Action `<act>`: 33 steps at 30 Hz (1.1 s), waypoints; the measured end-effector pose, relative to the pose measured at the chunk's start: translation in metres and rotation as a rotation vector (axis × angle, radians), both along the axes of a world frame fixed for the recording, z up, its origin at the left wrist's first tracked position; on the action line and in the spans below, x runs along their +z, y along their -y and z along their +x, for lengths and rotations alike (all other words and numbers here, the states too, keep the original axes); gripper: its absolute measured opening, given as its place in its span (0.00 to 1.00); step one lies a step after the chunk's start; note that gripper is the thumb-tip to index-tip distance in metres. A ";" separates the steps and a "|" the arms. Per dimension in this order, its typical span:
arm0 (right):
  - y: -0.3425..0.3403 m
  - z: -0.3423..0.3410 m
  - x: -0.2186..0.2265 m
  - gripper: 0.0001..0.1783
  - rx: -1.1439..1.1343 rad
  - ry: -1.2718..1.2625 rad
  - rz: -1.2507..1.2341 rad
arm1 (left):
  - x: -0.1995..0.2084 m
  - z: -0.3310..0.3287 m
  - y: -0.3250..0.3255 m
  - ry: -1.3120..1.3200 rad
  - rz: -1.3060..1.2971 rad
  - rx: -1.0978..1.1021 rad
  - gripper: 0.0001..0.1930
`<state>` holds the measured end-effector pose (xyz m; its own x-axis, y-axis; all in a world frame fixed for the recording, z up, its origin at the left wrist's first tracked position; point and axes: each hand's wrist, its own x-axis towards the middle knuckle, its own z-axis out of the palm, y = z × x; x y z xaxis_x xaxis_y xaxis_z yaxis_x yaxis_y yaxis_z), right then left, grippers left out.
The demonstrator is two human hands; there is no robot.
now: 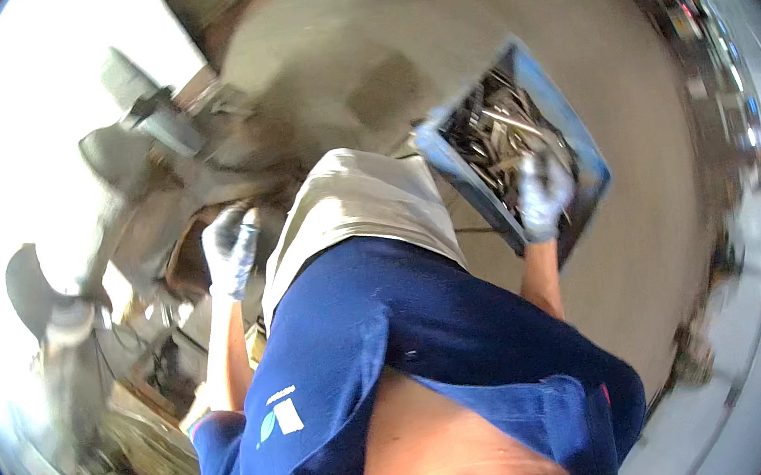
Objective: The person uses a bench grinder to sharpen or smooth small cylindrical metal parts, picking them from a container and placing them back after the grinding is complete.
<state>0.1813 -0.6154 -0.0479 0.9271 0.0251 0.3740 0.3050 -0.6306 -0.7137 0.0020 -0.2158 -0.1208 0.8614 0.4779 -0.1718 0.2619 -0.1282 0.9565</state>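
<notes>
Off to my right, past my knee, a blue crate (564, 110) stands at a slant, filled with dark and shiny metal pieces (488, 144). My right hand (544, 194), in a pale glove with greyish fingers, reaches in over its near edge and is down among those pieces. One long, light-coloured strip (510, 120) lies just beyond my fingers. Blur hides my fingertips, so I cannot tell whether they are closed on a piece or only resting on the heap.

My left hand (232, 251), gloved the same way, is well apart from the crate, on the other side of my lap. Its fingers are bent, and I cannot tell whether they grip anything. It is just beside a brown, curved thing (183, 266), under a grey machine (163, 126) that stands against strong white light.

Between my two hands are my pale trousers (357, 198) and my dark blue shirt (317, 340). Beyond the crate spreads a grey-brown floor (646, 157).
</notes>
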 end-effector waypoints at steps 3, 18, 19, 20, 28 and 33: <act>0.027 0.016 -0.008 0.13 -0.160 -0.006 -0.117 | 0.016 -0.020 0.001 -0.103 0.253 -0.158 0.18; -0.179 0.044 -0.055 0.12 0.977 -0.209 -0.084 | 0.002 -0.235 0.065 -0.070 -0.112 1.013 0.13; -0.184 0.044 -0.054 0.12 1.003 -0.212 -0.100 | -0.029 -0.275 0.075 -0.006 0.219 1.136 0.11; -0.194 0.044 -0.053 0.12 1.055 -0.229 -0.112 | -0.034 -0.303 0.085 0.076 -0.057 1.343 0.10; -0.254 0.028 -0.064 0.09 1.254 -0.233 -0.224 | -0.123 -0.455 0.101 -0.982 0.026 1.282 0.14; -0.253 0.012 -0.052 0.07 1.328 -0.113 -0.379 | -0.149 -0.471 0.056 -1.115 0.164 1.200 0.14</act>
